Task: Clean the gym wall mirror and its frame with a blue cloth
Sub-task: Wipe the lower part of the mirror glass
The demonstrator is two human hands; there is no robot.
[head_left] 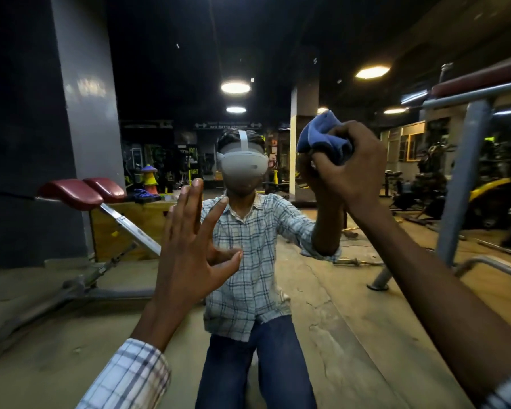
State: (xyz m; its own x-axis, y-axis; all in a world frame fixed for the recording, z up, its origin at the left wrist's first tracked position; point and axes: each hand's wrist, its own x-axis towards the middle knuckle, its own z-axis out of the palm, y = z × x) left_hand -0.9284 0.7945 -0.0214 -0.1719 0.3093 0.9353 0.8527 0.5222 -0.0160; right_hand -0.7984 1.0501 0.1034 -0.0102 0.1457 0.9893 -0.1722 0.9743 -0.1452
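Gym mirror point(71, 290), right hand point(348, 163) gripping blue cloth point(322, 137)

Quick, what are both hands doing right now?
Left hand: open, fingers spread, holding nothing.
Right hand: grips the crumpled blue fabric cloth.

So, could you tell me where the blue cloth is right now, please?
In the head view, the blue cloth is bunched in the right hand, raised right of centre at the mirror, just right of the reflected headset.
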